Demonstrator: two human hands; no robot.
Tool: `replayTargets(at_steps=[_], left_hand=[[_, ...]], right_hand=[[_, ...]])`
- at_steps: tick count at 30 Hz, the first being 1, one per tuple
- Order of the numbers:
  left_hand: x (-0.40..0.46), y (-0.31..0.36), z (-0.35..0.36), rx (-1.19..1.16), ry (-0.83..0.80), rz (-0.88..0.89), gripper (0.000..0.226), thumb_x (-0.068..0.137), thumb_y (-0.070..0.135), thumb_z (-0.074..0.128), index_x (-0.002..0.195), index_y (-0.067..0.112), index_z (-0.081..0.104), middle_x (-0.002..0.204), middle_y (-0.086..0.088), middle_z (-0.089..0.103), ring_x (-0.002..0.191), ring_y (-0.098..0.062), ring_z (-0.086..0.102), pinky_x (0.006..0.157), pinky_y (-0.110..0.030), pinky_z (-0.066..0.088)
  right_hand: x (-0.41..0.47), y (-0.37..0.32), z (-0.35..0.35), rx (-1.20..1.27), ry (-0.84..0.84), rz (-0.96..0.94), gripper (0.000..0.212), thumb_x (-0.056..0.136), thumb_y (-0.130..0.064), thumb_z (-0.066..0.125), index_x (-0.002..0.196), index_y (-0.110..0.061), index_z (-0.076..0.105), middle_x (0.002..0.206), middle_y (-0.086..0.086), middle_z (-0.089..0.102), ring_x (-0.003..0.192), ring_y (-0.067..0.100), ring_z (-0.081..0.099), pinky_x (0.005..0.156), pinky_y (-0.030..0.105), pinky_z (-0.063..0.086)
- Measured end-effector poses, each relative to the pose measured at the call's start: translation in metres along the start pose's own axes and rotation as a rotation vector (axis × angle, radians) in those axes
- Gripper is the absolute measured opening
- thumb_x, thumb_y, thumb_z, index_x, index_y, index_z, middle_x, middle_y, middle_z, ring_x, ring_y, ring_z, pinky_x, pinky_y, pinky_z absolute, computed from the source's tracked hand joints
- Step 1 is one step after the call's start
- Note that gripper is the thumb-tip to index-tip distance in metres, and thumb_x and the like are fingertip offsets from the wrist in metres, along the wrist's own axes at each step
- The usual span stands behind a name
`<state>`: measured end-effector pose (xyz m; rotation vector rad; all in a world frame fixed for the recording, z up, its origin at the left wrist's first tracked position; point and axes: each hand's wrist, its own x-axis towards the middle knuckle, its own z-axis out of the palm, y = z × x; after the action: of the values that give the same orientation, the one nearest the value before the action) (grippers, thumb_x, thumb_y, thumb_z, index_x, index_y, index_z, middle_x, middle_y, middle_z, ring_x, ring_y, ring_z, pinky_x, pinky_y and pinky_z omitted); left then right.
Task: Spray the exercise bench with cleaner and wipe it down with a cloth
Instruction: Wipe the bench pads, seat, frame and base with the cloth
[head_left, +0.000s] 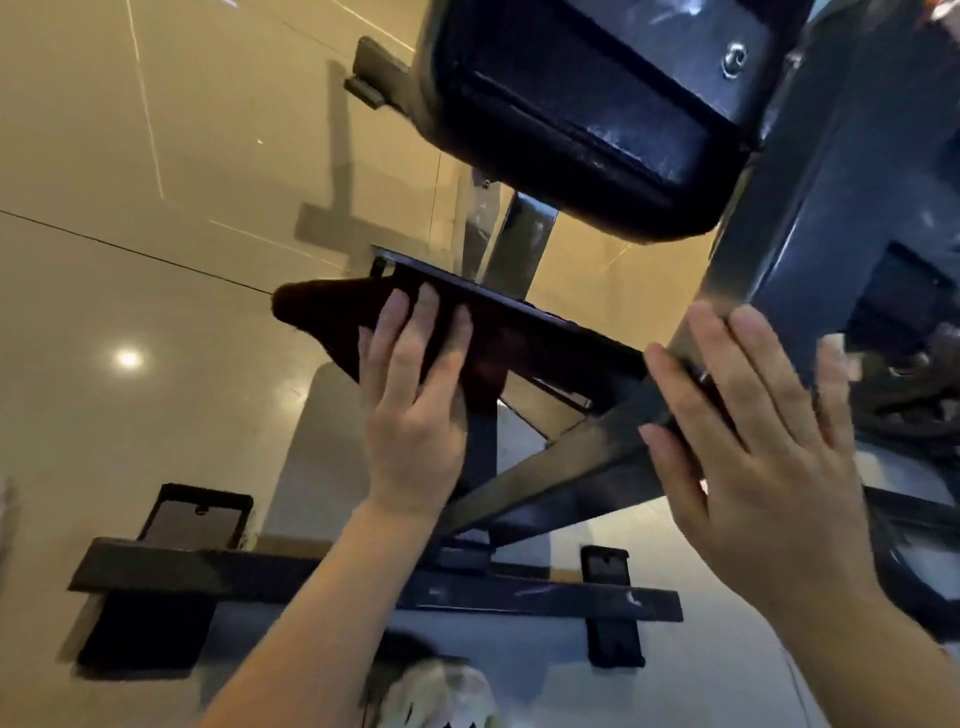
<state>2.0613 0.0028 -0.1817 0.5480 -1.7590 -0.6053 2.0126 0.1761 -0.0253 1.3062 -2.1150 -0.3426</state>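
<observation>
Dark cloth (332, 317) under left hand (415, 395) presses against bench frame (587, 457).

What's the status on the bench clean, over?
Left hand flat, pressing dark cloth on bench plate. Right hand open against frame post. No spray bottle in view.

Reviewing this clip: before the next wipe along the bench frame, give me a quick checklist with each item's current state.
1. Cloth under the left hand: ok, a dark cloth lies pressed against the flat plate.
2. Left grip: ok, fingers straight, pressing rather than clutching.
3. Right hand bracing: ok, flat against the slanted frame beam.
4. Spray bottle within reach: cannot tell, none in view.
5. Cleaner already on the frame: cannot tell.
6. Pad overhead wiped: cannot tell.
</observation>
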Motion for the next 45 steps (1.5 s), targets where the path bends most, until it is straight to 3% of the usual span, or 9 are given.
replayTargets(at_steps=[3, 7, 12, 15, 22, 28, 35, 40, 45], left_hand=[[-0.005, 0.004, 0.012, 0.127, 0.031, 0.102, 0.032, 0.097, 0.007, 0.057, 0.128, 0.012, 0.057, 0.137, -0.009, 0.048, 0.132, -0.029, 0.039, 0.118, -0.042, 0.018], [-0.018, 0.033, 0.024, 0.126, -0.139, 0.284, 0.030, 0.096, 0.019, 0.056, 0.125, 0.015, 0.064, 0.134, -0.010, 0.058, 0.131, -0.026, 0.044, 0.116, -0.039, 0.021], [-0.013, 0.035, 0.022, 0.130, -0.225, 0.378, 0.034, 0.101, 0.018, 0.041, 0.122, 0.016, 0.067, 0.134, -0.008, 0.059, 0.131, -0.022, 0.046, 0.112, -0.038, 0.028], [-0.005, 0.008, 0.005, 0.260, -0.236, 0.534, 0.029, 0.099, 0.012, 0.054, 0.125, 0.018, 0.065, 0.136, -0.007, 0.057, 0.131, -0.022, 0.049, 0.110, -0.038, 0.034], [0.008, -0.002, -0.014, 0.303, -0.026, 0.159, 0.032, 0.103, 0.011, 0.040, 0.124, 0.005, 0.062, 0.129, -0.018, 0.059, 0.130, -0.033, 0.043, 0.113, -0.050, 0.030], [-0.012, 0.034, 0.017, 0.320, -0.146, 0.316, 0.030, 0.084, 0.008, 0.068, 0.114, 0.008, 0.068, 0.126, -0.016, 0.063, 0.128, -0.030, 0.044, 0.112, -0.045, 0.032], [-0.023, 0.034, -0.003, 0.413, -0.313, 0.332, 0.033, 0.084, 0.002, 0.068, 0.117, 0.007, 0.066, 0.132, -0.015, 0.058, 0.130, -0.031, 0.049, 0.109, -0.049, 0.040], [-0.011, 0.016, -0.031, 0.499, -0.246, 0.157, 0.057, 0.078, 0.006, 0.068, 0.133, 0.005, 0.054, 0.137, -0.017, 0.053, 0.132, -0.034, 0.045, 0.107, -0.048, 0.041], [-0.013, 0.052, 0.013, 0.470, -0.158, 0.196, 0.047, 0.076, 0.004, 0.079, 0.121, 0.007, 0.065, 0.129, -0.018, 0.059, 0.128, -0.036, 0.048, 0.107, -0.052, 0.040]], right_hand=[[-0.004, 0.004, 0.017, 0.105, 0.050, -0.009, 0.045, 0.105, -0.032, 0.034, 0.146, -0.013, 0.041, 0.157, 0.011, 0.023, 0.149, 0.023, 0.009, 0.121, 0.050, 0.009], [-0.007, -0.002, 0.037, 0.156, 0.159, 0.056, 0.044, 0.105, -0.033, 0.035, 0.145, -0.016, 0.040, 0.155, 0.010, 0.022, 0.150, 0.018, -0.001, 0.121, 0.051, 0.006], [-0.003, -0.001, 0.055, 0.126, 0.299, 0.034, 0.043, 0.101, -0.035, 0.042, 0.140, -0.018, 0.043, 0.150, 0.010, 0.029, 0.151, 0.019, 0.001, 0.121, 0.049, 0.006], [-0.003, -0.001, 0.060, 0.122, 0.353, 0.019, 0.041, 0.099, -0.033, 0.044, 0.138, -0.018, 0.046, 0.149, 0.010, 0.031, 0.151, 0.020, 0.004, 0.121, 0.049, 0.007], [0.002, -0.004, 0.061, 0.129, 0.421, 0.022, 0.038, 0.099, -0.031, 0.042, 0.133, -0.017, 0.050, 0.148, 0.010, 0.033, 0.141, 0.032, 0.026, 0.121, 0.047, 0.005], [0.003, -0.003, 0.062, 0.128, 0.465, 0.014, 0.038, 0.097, -0.029, 0.046, 0.128, -0.012, 0.061, 0.148, 0.012, 0.035, 0.141, 0.032, 0.027, 0.120, 0.049, 0.009], [-0.001, -0.002, 0.061, 0.149, 0.437, -0.020, 0.039, 0.101, -0.031, 0.041, 0.130, -0.012, 0.059, 0.149, 0.017, 0.042, 0.143, 0.033, 0.024, 0.119, 0.051, 0.009], [-0.002, -0.002, 0.056, 0.201, 0.417, -0.024, 0.042, 0.101, -0.032, 0.039, 0.132, -0.011, 0.058, 0.151, 0.017, 0.040, 0.145, 0.032, 0.023, 0.119, 0.054, 0.013], [-0.001, -0.003, 0.058, 0.187, 0.459, -0.008, 0.043, 0.099, -0.030, 0.043, 0.134, -0.011, 0.057, 0.150, 0.016, 0.042, 0.144, 0.032, 0.025, 0.118, 0.053, 0.013]])
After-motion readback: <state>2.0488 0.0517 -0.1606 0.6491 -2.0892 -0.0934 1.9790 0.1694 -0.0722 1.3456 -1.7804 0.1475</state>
